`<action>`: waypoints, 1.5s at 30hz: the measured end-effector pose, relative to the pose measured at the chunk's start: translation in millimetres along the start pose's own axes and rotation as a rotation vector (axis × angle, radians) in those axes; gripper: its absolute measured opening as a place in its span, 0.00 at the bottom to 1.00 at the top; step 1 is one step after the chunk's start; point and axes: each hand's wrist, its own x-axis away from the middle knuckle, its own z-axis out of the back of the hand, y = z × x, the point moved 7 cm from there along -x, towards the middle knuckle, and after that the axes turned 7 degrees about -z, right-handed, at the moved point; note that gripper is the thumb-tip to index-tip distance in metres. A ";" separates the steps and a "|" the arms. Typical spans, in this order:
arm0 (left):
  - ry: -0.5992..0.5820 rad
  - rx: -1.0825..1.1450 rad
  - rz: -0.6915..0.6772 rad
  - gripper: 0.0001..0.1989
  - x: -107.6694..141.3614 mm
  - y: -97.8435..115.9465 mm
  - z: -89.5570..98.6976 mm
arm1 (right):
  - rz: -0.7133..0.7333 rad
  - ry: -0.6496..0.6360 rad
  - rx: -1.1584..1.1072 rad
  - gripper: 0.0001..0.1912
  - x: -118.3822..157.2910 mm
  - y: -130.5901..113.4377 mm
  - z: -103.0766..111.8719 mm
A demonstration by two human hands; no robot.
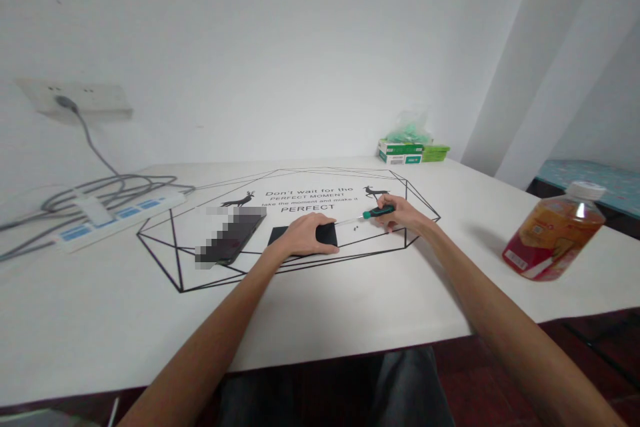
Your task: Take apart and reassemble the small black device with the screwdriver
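My left hand [306,235] grips a flat black rectangular case [327,235] lying on the table, thumb at its near edge and fingers at its far edge. In my right hand [399,211] is a screwdriver [379,211] with a green and black handle. Its thin metal shaft points left, with the tip at the right edge of the black case; whether it touches a screw is too small to tell. A few tiny dark pieces [356,228], perhaps screws, lie on the table just below the shaft. To the left of my left hand rests a dark phone [245,230], partly pixelated.
A white table [350,320] with printed lines and lettering spreads before me. At left are a power strip [120,217] and its coiled grey cable [90,190]. A bottle of orange-brown drink [555,233] stands at right. Green and white boxes [401,149] sit against the wall.
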 end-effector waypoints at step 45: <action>0.000 0.004 -0.010 0.39 -2.0 0.1 -2.1 | 0.007 0.034 -0.140 0.19 -4.5 8.1 4.8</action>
